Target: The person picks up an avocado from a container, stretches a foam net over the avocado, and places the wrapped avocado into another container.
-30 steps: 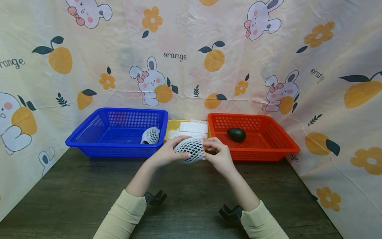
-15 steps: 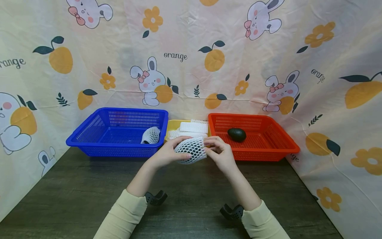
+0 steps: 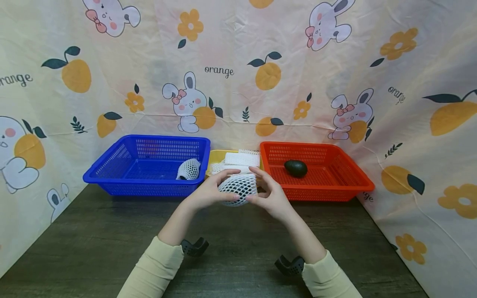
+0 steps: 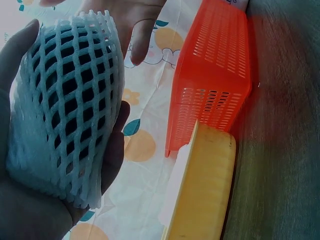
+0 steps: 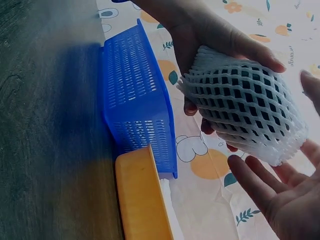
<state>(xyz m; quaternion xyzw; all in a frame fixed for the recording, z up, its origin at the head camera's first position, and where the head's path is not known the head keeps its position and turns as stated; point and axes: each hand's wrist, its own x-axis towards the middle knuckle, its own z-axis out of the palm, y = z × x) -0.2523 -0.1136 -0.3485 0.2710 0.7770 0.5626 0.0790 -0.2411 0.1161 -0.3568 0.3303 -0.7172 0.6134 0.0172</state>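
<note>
A: What does the left hand (image 3: 208, 193) have?

B: It grips a dark fruit in a white foam net (image 3: 237, 189), fingers curled round the closed end, thumb over the top. The wrist views show the dark skin through the mesh, and the net's open end faces the right hand.

A: And the right hand (image 3: 271, 195)?

B: Its fingers are straight and spread, just beside the open end, cupped near it. Whether the fingertips touch the mesh cannot be told; in the right wrist view there seems a slight gap. So one hand carries the fruit alone, held above the bench (image 3: 93, 244) in front of the person, probably so the net's edge can be reached from the side.

A: What lies beyond the hands?

B: Straight behind them, a yellow tray (image 3: 217, 156) with more nets (image 3: 242, 158). Left of the left hand, a blue basket (image 3: 112, 167) holding one netted fruit (image 3: 188, 169). Right of the right hand, a red basket (image 3: 335, 182) holding a bare avocado (image 3: 296, 168). Netted and bare fruit are kept apart, the spare nets between them, all within reach.
</note>
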